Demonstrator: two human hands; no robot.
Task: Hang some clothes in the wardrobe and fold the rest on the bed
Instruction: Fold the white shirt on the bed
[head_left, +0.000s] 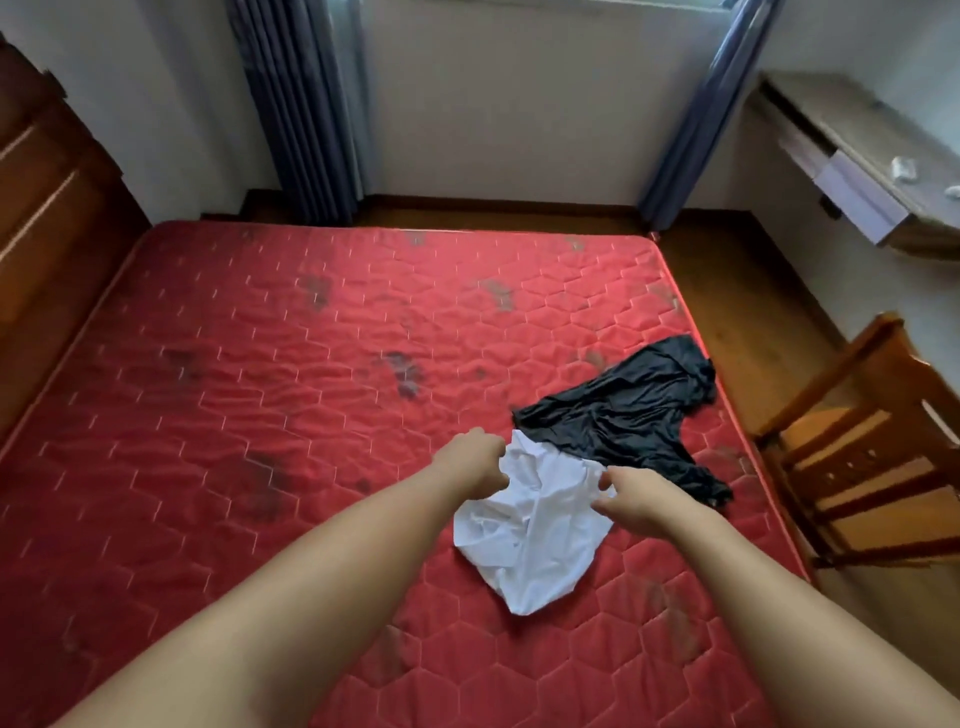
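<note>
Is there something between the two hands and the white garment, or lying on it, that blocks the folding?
Nothing visible does. The left hand and the right hand both hold the white garment at its far end. The black garment lies beyond it on the red mattress, meeting only that far end.

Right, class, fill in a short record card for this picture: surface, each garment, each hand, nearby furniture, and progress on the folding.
surface: red quilted mattress
white garment: crumpled, near the mattress's right side
black garment: spread loosely just beyond the white one, touching it
left hand: fingers curled on the white garment's far left edge
right hand: pinches its far right edge
nearby: wooden chair right of the bed, desk beyond it
progress: neither garment folded yet
</note>
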